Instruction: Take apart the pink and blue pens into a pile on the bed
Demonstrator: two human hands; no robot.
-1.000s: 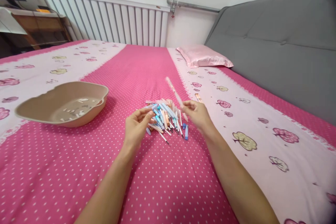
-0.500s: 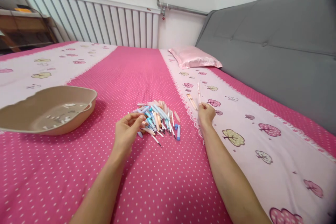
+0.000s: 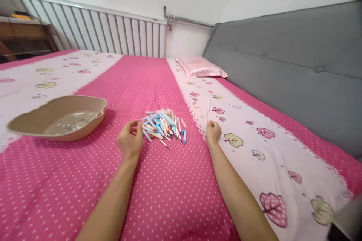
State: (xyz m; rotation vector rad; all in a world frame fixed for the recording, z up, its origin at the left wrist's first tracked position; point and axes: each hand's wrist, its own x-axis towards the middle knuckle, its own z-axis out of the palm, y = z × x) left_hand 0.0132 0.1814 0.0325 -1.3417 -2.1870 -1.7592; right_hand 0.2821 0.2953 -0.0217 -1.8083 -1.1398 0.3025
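A loose pile of pen parts [image 3: 162, 124] in pale blue, lilac, peach and white lies on the pink dotted bedspread; some thin white pieces have dark tips. At the pile's left edge is my left hand [image 3: 130, 139], its fingers curled toward the thumb. Whatever is between them is hidden. To the right of the pile, my right hand [image 3: 213, 132] grips a pale pink pen [image 3: 209, 110] near its lower end, with the pen pointing up and away. Peach pens [image 3: 198, 109] lie side by side on the white strip, just left of that pen.
A beige basin [image 3: 56, 131] with small white pieces inside stands on the left. A pink pillow [image 3: 200, 67] rests at the back, by the grey padded headboard [image 3: 283, 49]. Behind the bed are a white radiator [image 3: 98, 30] and a pipe [image 3: 189, 20].
My left hand has drawn back leftward from over the pile to its edge. My right hand still holds the pink pen. The camera view has shifted, moving the scene slightly left.
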